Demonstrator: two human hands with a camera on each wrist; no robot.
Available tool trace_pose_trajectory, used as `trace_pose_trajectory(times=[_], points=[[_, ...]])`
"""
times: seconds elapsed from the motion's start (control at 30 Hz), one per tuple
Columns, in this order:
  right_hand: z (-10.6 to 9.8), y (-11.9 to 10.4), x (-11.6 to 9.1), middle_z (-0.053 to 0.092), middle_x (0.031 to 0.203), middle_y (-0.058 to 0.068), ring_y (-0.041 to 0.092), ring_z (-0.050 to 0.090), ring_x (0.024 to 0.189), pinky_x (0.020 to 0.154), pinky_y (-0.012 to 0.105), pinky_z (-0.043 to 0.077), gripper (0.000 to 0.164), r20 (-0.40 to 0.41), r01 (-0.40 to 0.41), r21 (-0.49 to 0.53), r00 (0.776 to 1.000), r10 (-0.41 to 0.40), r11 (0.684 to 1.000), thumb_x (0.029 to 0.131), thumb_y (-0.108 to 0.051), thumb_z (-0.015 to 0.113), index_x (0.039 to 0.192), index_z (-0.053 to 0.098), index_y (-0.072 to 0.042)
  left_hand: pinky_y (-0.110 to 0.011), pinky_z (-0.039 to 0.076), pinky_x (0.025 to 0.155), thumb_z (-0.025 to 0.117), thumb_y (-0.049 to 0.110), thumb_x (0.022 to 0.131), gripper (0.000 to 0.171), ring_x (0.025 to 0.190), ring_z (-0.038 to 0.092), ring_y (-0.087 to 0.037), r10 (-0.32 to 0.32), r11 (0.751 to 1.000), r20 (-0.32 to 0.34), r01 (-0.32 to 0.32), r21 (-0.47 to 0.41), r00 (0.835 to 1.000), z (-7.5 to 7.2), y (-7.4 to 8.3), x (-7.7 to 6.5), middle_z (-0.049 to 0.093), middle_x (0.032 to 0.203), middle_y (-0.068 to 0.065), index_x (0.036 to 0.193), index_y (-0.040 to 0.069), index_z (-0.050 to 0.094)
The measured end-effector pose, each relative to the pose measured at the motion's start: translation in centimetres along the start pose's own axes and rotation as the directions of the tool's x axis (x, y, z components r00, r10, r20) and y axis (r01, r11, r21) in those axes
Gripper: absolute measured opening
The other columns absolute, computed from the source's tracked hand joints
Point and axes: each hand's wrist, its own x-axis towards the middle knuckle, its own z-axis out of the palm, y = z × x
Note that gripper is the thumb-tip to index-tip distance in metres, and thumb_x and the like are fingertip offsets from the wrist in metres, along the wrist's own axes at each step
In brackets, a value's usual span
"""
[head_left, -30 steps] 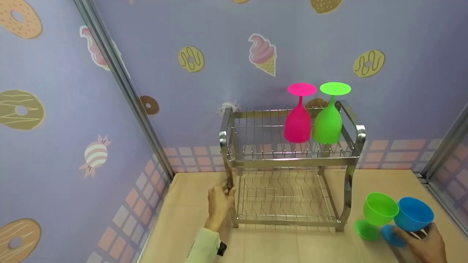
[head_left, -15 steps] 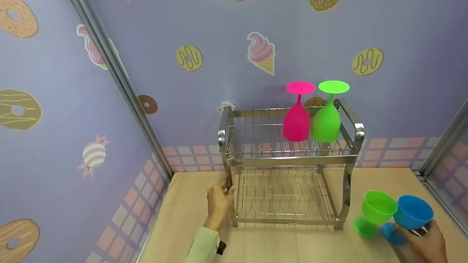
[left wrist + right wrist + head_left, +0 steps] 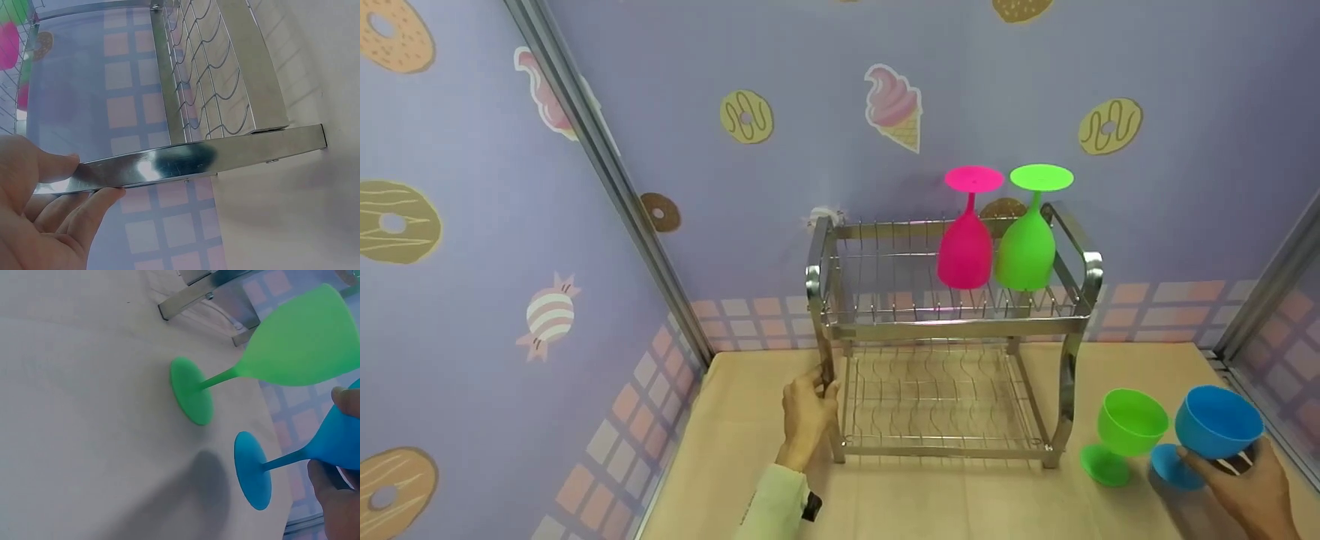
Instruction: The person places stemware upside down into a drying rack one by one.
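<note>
My left hand [image 3: 808, 411] grips the left upright of the two-tier metal dish rack [image 3: 945, 328]; the left wrist view shows thumb and fingers on either side of the flat metal bar [image 3: 146, 163]. At the right, my right hand [image 3: 1252, 484] holds a blue goblet [image 3: 1217, 426] by its bowl, mouth up, and its foot [image 3: 253, 471] looks lifted off the table. Just left of it a green goblet [image 3: 1132, 424] stands upright on the table. On the rack's upper tier, a pink goblet [image 3: 964, 251] and another green goblet [image 3: 1026, 251] sit upside down, side by side.
The rack's lower tier [image 3: 930, 401] is a wavy wire shelf. Patterned walls [image 3: 780, 45] enclose the back and sides of the pale table [image 3: 915, 499]. A metal frame post [image 3: 615, 180] runs down the left corner.
My right hand has moved the blue goblet slightly up and to the right, away from the standing green one. The left hand keeps its grip on the rack. The head view has shifted slightly.
</note>
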Motion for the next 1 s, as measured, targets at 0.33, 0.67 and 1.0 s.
trace_pose_trajectory(times=[0.33, 0.67, 1.0], points=[[-1.8, -2.5, -1.2, 0.018, 0.170, 0.036, 0.064, 0.021, 0.155, 0.118, 0.079, 0.030, 0.098, -0.066, 0.118, 0.066, 0.991, -0.113, 0.991, 0.100, -0.018, 0.075, 0.171, 0.009, -0.008, -0.048, 0.068, 0.079, 0.079, 0.004, 0.095, 0.018, 0.096, 0.080, -0.038, 0.025, 1.000, 0.004, -0.024, -0.014, 1.000, 0.2, 0.0, -0.1, 0.079, 0.116, -0.021, 0.113, 0.006, 0.079], [-2.6, -5.3, -2.4, 0.020, 0.170, 0.036, 0.064, 0.023, 0.154, 0.118, 0.078, 0.025, 0.096, -0.076, 0.159, 0.072, 0.985, -0.153, 0.985, 0.101, -0.020, 0.075, 0.169, 0.010, -0.004, -0.043, 0.069, 0.079, 0.077, -0.003, 0.094, 0.036, 0.098, 0.080, -0.041, 0.025, 0.996, -0.004, -0.025, -0.089, 1.000, -0.2, -0.4, -0.3, 0.076, 0.120, -0.028, 0.129, -0.003, 0.071], [-3.5, -8.2, -5.1, 0.028, 0.163, 0.042, 0.068, 0.028, 0.149, 0.120, 0.076, 0.023, 0.093, -0.091, 0.300, 0.015, 0.950, -0.298, 0.954, 0.098, -0.010, 0.077, 0.167, 0.016, 0.000, -0.056, 0.065, 0.091, 0.080, 0.003, 0.091, 0.047, 0.108, 0.075, -0.050, 0.040, 0.988, 0.010, -0.039, -0.148, 0.999, -1.7, 0.1, -1.6, 0.071, 0.134, -0.027, 0.136, -0.001, 0.066]])
